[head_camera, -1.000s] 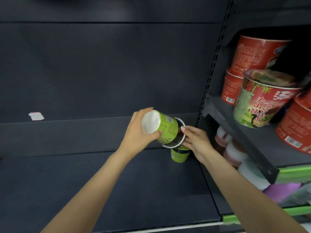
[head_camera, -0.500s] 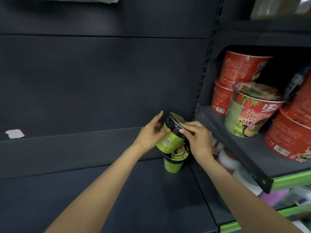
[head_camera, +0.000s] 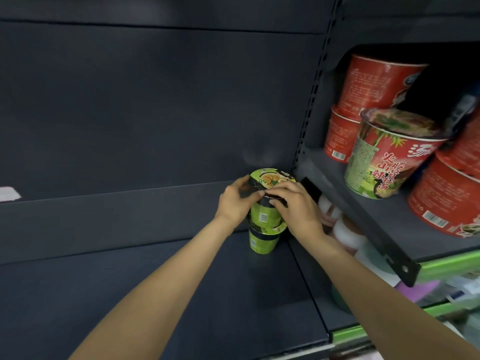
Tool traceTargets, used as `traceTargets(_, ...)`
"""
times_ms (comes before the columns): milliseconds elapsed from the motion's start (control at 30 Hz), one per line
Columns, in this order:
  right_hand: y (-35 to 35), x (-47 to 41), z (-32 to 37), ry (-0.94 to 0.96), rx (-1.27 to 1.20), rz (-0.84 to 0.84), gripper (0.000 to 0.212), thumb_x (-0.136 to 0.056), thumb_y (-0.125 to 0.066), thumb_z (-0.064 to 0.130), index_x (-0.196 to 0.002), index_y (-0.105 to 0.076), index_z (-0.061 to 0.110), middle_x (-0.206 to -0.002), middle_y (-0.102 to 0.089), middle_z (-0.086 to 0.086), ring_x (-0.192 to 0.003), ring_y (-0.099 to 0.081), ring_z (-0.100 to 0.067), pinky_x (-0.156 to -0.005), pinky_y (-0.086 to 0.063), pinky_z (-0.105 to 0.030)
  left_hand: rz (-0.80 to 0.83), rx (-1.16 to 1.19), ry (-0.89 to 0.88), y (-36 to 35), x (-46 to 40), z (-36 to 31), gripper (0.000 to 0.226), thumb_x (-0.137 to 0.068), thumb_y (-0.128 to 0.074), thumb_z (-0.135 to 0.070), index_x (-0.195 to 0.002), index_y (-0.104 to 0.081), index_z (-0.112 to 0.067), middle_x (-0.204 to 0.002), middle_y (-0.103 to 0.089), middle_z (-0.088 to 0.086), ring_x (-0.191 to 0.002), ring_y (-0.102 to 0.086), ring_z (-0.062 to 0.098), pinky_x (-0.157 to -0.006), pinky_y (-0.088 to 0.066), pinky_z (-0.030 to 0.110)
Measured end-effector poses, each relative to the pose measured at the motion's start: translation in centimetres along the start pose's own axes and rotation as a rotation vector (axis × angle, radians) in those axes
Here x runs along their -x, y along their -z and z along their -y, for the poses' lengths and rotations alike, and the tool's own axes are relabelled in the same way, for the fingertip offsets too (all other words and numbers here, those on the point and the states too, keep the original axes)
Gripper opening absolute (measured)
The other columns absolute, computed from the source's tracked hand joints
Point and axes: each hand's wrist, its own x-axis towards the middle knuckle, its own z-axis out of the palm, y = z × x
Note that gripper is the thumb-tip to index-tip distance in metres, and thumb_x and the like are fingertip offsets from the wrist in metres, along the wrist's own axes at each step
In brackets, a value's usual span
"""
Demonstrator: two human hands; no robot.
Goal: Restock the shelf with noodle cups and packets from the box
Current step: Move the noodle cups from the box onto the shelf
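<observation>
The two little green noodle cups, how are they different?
The upper green noodle cup is gripped by both hands, left hand and right hand; the lower green noodle cup is untouched. The upper sits stacked on the lower, which stands on the dark shelf. Both look alike and stand upright.

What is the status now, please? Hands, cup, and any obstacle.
Left hand and right hand both grip upper green cup. It sits stacked on lower green cup, shelf's right rear corner. Nothing in the way.

Lower cup (head_camera: 262, 241): lid hidden under upper cup (head_camera: 265, 203). Red tubs (head_camera: 446, 198) cut off at right edge. White items (head_camera: 342, 229) under side shelf blurred.
</observation>
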Motion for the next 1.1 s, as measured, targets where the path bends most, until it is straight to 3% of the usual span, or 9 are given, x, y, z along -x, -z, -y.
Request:
traceTargets(100, 0.3, -0.2, 0.2, -0.048, -0.020, 0.067, 0.029, -0.084, -0.066, 0.012, -0.112, -0.068, 0.017, -0.112, -0.060, 0.002, -0.111, -0.048, -0.016, -0.088, -0.038, -0.022, 0.000, -0.098, -0.022, 0.4, 0.3, -0.4, 0.057, -0.083, -0.070, -0.029, -0.135, -0.048, -0.020, -0.120, -0.063, -0.003, -0.116, -0.054, 0.011, -0.096, -0.042, 0.021)
traceTargets(200, 0.7, -0.3, 0.5, -0.064, -0.041, 0.098, 0.029, -0.084, -0.066, 0.013, -0.112, -0.067, 0.016, -0.114, -0.059, 0.000, -0.112, -0.048, -0.018, -0.092, -0.039, -0.026, -0.042, -0.204, -0.068, 0.9, 0.7, -1.0, 0.045, -0.085, -0.067, -0.023, -0.128, -0.053, -0.015, -0.117, -0.064, 0.001, -0.114, -0.055, 0.012, -0.079, -0.034, 0.006)
traceTargets(267, 1.0, -0.4, 0.8, -0.077, -0.057, 0.115, 0.030, -0.084, -0.065, 0.014, -0.114, -0.066, 0.015, -0.116, -0.058, -0.001, -0.114, -0.047, -0.019, -0.094, -0.039, -0.027, -0.064, -0.274, -0.109, 1.3, 1.1, -1.5, 0.039, -0.086, -0.065, -0.020, -0.124, -0.055, -0.014, -0.116, -0.064, 0.003, -0.112, -0.056, 0.014, -0.081, -0.036, 0.008)
traceTargets(333, 1.3, -0.4, 1.4, -0.090, -0.087, 0.112, 0.030, -0.086, -0.062, 0.014, -0.116, -0.065, 0.014, -0.120, -0.057, -0.001, -0.116, -0.047, -0.019, -0.095, -0.038, -0.027, -0.069, -0.366, -0.155, 2.0, 1.8, -2.0, 0.035, -0.087, -0.063, -0.021, -0.121, -0.057, -0.015, -0.116, -0.063, 0.005, -0.110, -0.057, 0.017, -0.090, -0.044, 0.022)
traceTargets(433, 1.8, -0.4, 2.7, -0.084, -0.141, 0.086, 0.029, -0.088, -0.058, 0.012, -0.116, -0.064, 0.014, -0.121, -0.056, -0.002, -0.116, -0.048, -0.019, -0.095, -0.037, -0.027, -0.118, -0.503, -0.219, 3.4, 3.3, -2.9, 0.029, -0.088, -0.059, -0.024, -0.117, -0.058, -0.020, -0.111, -0.063, 0.001, -0.102, -0.060, 0.018, -0.088, -0.050, 0.038)
traceTargets(633, 2.3, 0.4, 7.3, -0.002, -0.252, 0.085, 0.025, -0.089, -0.055, 0.011, -0.112, -0.064, 0.017, -0.100, -0.057, 0.001, -0.086, -0.052, -0.010, -0.082, -0.045, -0.026, -0.323, -0.705, -0.283, 7.6, 8.1, -4.3, 0.024, -0.092, -0.051, -0.028, -0.114, -0.059, -0.022, -0.106, -0.065, -0.004, -0.095, -0.060, 0.014, -0.070, -0.043, 0.027)
traceTargets(733, 2.2, 0.9, 11.0, 0.057, -0.274, 0.097, 0.024, -0.088, -0.054, 0.013, -0.110, -0.064, 0.019, -0.093, -0.057, 0.003, -0.081, -0.053, -0.008, -0.075, -0.046, -0.026, -0.417, -0.721, -0.279, 11.0, 11.4, -4.7, 0.023, -0.093, -0.050, -0.029, -0.113, -0.059, -0.022, -0.103, -0.066, -0.004, -0.092, -0.061, 0.014, -0.071, -0.047, 0.029)
traceTargets(833, 1.6, 1.6, 15.6, 0.104, -0.292, 0.109, 0.025, -0.087, -0.053, 0.014, -0.107, -0.064, 0.022, -0.092, -0.056, 0.005, -0.081, -0.055, -0.010, -0.076, -0.049, -0.033, -0.491, -0.747, -0.275, 15.0, 14.8, -4.5, 0.023, -0.093, -0.049, -0.029, -0.112, -0.060, -0.022, -0.102, -0.066, -0.006, -0.091, -0.061, 0.013, -0.074, -0.049, 0.032)
traceTargets(1100, -2.6, 5.7, 30.1, 0.256, -0.312, 0.277, 0.023, -0.092, -0.050, 0.017, -0.110, -0.064, 0.020, -0.103, -0.058, 0.006, -0.101, -0.052, -0.011, -0.084, -0.048, -0.032, -0.619, -0.821, -0.128, 28.8, 24.8, -0.3, 0.023, -0.094, -0.049, -0.029, -0.113, -0.059, -0.021, -0.104, -0.064, -0.006, -0.094, -0.059, 0.015, -0.068, -0.042, 0.028)
